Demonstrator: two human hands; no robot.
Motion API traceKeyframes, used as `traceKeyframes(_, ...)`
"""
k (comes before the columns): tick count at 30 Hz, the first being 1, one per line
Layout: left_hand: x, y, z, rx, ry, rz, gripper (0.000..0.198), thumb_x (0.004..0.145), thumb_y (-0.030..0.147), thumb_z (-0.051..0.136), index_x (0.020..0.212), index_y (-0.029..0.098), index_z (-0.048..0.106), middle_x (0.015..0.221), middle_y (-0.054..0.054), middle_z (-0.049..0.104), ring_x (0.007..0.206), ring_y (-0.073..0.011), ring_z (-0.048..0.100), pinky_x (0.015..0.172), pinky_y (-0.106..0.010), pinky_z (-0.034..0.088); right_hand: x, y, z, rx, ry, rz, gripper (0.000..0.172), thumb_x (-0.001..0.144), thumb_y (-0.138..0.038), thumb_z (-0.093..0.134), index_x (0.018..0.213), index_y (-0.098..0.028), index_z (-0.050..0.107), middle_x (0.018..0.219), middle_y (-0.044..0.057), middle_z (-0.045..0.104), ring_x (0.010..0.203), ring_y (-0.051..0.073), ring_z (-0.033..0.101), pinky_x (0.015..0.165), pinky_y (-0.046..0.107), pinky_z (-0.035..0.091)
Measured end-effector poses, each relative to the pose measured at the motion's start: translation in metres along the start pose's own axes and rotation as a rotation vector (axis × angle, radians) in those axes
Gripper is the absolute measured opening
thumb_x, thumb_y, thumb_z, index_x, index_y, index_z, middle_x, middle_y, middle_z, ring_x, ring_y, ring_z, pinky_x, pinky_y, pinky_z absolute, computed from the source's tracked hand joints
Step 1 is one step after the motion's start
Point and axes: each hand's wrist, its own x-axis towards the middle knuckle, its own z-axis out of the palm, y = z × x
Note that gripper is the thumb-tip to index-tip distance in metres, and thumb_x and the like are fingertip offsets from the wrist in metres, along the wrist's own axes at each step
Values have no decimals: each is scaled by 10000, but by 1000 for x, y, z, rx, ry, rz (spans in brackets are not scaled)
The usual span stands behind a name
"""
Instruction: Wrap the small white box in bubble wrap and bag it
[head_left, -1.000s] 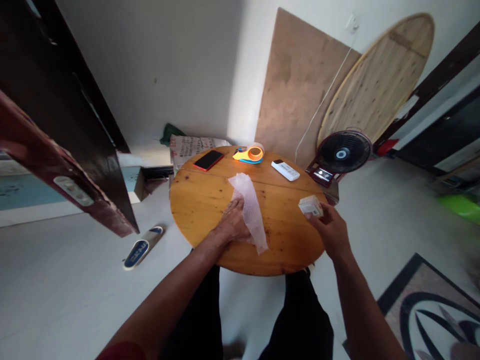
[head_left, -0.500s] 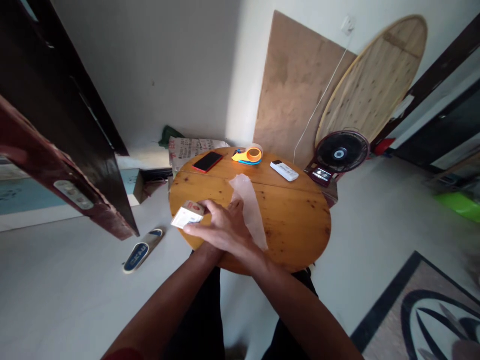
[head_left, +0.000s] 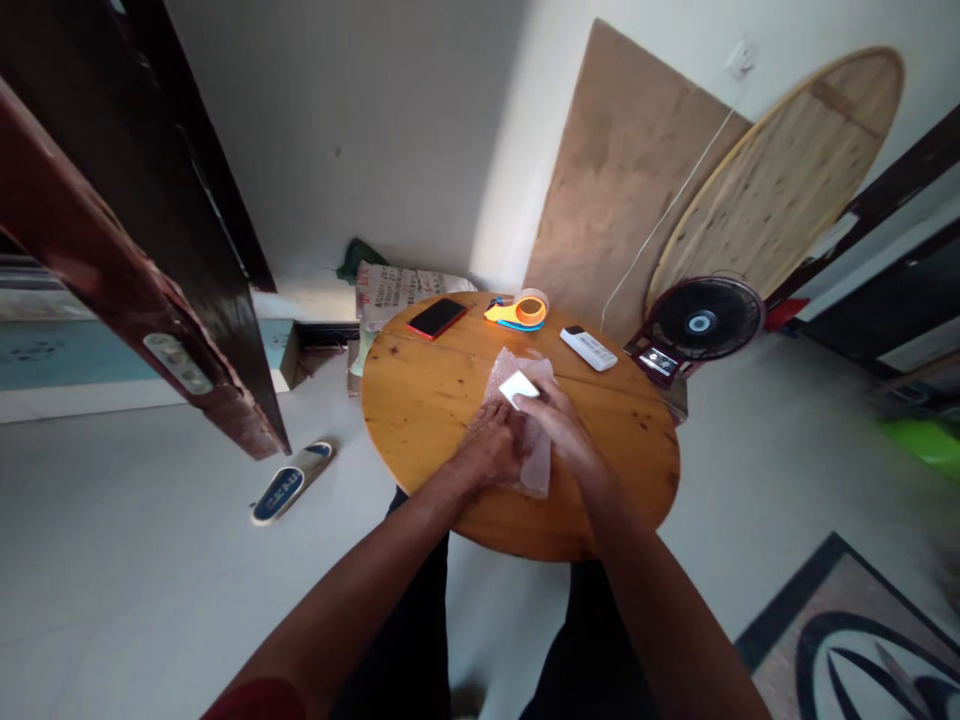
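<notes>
A small white box (head_left: 519, 387) is in my right hand (head_left: 553, 408), with the thumb and fingers closed on its sides. It is held tilted over a sheet of bubble wrap (head_left: 536, 470) on the round wooden table (head_left: 420, 400). My left hand (head_left: 489, 440) lies on the left part of the bubble wrap, its fingers stretched out and pressing it against the tabletop. Part of the sheet is hidden under both hands.
Toward the table's far edge are a red-edged phone (head_left: 437, 318), an orange tape dispenser (head_left: 519, 310) and a white remote-like device (head_left: 589, 348). A black fan (head_left: 699, 322) stands beyond the table at right. A slipper (head_left: 292, 484) lies on the floor at left.
My right hand has carried the box from the table's left side rightward over the bubble wrap, so my arms no longer cross. The bubble wrap is spread wider, and the view has shifted slightly.
</notes>
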Motion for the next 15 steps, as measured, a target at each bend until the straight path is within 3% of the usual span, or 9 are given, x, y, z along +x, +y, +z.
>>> traceKeyframes(3,-1,-4,2,60,-1,32,724,728,516,620,1325,133,477,1355,-172,481,1320,-349,368,1126,-489,267,-7,19,-33,98,9,69,480,669,-374,678,1095,-173,588,975,40,700,852,200,645,754,318,499)
traceKeyframes(7,1,-6,5,73,11,19,735,731,544,615,1333,155,454,1329,-148,497,1305,-332,389,1120,-459,285,-20,27,-61,56,-99,51,435,657,-329,686,1052,-174,592,945,33,697,855,206,644,776,329,495)
traceKeyframes(11,3,-6,5,57,8,0,712,739,501,619,1338,162,437,1326,-139,507,1286,-309,422,1121,-437,298,-25,29,-63,6,-112,-21,351,670,-286,664,1000,-195,587,936,27,692,844,204,641,748,322,501)
traceKeyframes(15,3,-6,4,44,19,-21,737,747,467,610,1374,148,390,1328,-145,512,1287,-303,427,1127,-427,294,-22,39,-51,-22,-58,-66,393,679,-265,655,1061,-217,572,942,21,695,853,208,648,754,336,517)
